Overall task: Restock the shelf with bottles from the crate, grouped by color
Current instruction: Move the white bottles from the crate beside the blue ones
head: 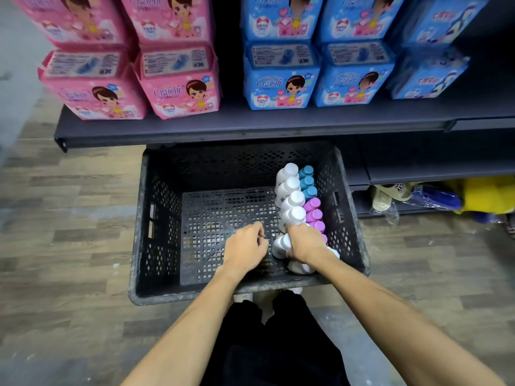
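Observation:
A dark grey perforated crate point(156, 218) stands on the floor below the shelf. Along its right side stand bottles in rows: white-capped bottles point(291, 195), blue-capped bottles point(306, 181) and pink-capped bottles point(313, 214). My right hand point(305, 242) is down in the crate with its fingers wrapped around a white bottle point(280, 246) near the front right. Another white bottle point(298, 267) lies just below it. My left hand point(245, 247) hovers over the crate's bare floor, fingers curled loosely with nothing in them.
The dark shelf point(250, 123) above the crate carries pink packs point(178, 93) on the left and blue packs point(281, 87) on the right. A lower shelf at right holds slippers point(390, 195) and yellow and blue items point(487, 195). Wood-pattern floor surrounds the crate.

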